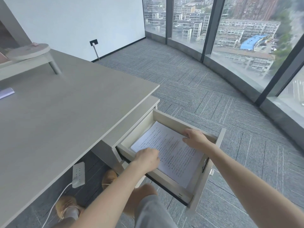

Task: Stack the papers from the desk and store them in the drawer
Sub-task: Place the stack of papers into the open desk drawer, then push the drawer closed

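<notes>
A stack of white printed papers [171, 150] lies flat inside the pulled-out drawer [179, 122] of the cabinet beside the grey desk [65, 112]. My left hand [146, 157] rests on the stack's near left edge, fingers curled over the sheets. My right hand [195, 137] presses on the stack's far right edge, close to the drawer front. Both hands touch the papers inside the drawer. A purple-edged sheet [6, 92] lies at the desk's far left edge.
A white power strip [78, 174] with its cable lies on the carpet under the desk. My knees and brown shoes [109, 177] are below the drawer. A raised shelf [28, 51] stands on the desk's back. Tall windows [230, 30] curve round on the right.
</notes>
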Motion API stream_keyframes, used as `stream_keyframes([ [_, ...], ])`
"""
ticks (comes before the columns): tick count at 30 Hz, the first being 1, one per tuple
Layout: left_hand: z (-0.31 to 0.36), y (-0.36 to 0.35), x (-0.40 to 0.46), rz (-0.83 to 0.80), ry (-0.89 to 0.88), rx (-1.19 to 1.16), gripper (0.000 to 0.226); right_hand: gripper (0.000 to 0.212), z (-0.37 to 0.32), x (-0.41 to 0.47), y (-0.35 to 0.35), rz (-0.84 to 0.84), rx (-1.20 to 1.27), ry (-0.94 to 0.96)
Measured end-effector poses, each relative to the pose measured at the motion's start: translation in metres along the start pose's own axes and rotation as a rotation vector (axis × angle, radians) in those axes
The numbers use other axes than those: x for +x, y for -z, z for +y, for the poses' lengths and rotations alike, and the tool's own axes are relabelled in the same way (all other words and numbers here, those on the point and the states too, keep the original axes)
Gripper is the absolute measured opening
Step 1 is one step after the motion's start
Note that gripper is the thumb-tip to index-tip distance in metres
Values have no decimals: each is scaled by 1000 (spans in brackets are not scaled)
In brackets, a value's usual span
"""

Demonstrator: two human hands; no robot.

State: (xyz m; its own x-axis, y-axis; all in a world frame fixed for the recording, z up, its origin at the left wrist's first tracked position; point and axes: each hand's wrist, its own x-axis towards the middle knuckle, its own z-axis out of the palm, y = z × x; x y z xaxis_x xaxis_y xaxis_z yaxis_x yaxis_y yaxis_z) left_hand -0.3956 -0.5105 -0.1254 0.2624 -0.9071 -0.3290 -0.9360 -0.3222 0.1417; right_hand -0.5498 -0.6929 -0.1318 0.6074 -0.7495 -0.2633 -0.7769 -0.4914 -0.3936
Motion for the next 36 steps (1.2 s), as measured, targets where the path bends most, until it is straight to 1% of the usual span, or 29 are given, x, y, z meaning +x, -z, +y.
stream_keyframes([
  [2,-4,12,-5,62,14,1,31,36,-1,-15,5,35,51,-14],
  [4,-9,27,-11,124,42,-10,31,37,0,-33,11,92,114,-34],
  [8,-24,60,-23,246,81,-24,30,36,11,-70,20,284,210,-64],
  [10,-31,76,-29,308,96,-20,30,38,20,-88,22,367,244,-121],
  [12,-36,91,-34,362,100,-7,31,44,31,-104,22,408,283,-203],
  [14,-40,104,-38,397,107,-4,31,50,43,-117,20,371,342,-279],
  [16,-49,111,-39,424,113,-3,34,58,52,-129,18,277,431,-349],
  [18,-64,114,-37,433,108,-11,40,61,58,-142,13,175,515,-381],
  [20,-79,116,-35,404,116,-5,46,63,60,-152,6,67,629,-379],
  [22,-94,117,-32,327,147,2,55,65,58,-157,-2,-15,783,-370],
  [24,-110,115,-28,246,175,22,63,68,53,-158,-8,-34,894,-370],
  [27,-131,112,-25,216,204,61,74,76,48,-151,-18,-26,918,-370],
  [32,-143,117,-20,229,182,93,71,80,37,-134,-25,-20,948,-395],
  [36,-155,121,-5,205,125,70,77,83,21,-116,-30,-34,944,-403],
])
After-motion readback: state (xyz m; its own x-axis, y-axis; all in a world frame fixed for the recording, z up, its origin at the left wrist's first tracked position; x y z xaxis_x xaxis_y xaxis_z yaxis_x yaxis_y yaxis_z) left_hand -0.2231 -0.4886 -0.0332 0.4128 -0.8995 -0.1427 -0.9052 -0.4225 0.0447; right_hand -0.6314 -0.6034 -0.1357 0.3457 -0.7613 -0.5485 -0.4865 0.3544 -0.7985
